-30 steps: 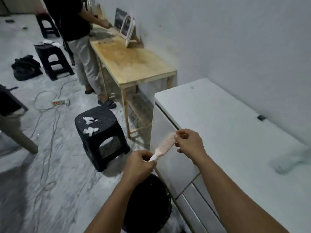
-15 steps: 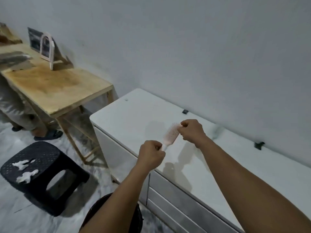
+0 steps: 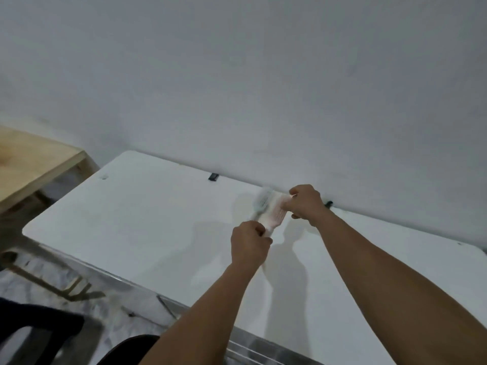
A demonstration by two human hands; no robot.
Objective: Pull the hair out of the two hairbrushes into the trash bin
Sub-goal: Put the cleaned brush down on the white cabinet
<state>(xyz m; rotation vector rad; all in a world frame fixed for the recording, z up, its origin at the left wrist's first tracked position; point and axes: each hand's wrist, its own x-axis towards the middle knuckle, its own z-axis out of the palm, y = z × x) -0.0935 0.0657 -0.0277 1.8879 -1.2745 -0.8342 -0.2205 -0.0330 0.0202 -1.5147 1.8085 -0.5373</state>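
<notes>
I hold a pale pink hairbrush (image 3: 274,217) over the white cabinet top (image 3: 137,222). My left hand (image 3: 250,246) is closed around its white handle. My right hand (image 3: 305,204) pinches the far end of the brush head. Just behind the pink brush lies a second, light grey-green hairbrush (image 3: 262,200) on the cabinet near the wall, blurred. The black trash bin (image 3: 123,351) shows only as a dark rim at the bottom edge, below my left forearm.
A wooden table (image 3: 34,162) stands to the left of the cabinet. A black stool (image 3: 34,325) sits on the floor at the lower left. Two small black clips (image 3: 213,177) sit along the wall at the cabinet's back edge.
The view has swung right and up, away from the floor and bin toward the cabinet and wall. Both hands carried the pink brush over the cabinet, toward the wall and the second brush.
</notes>
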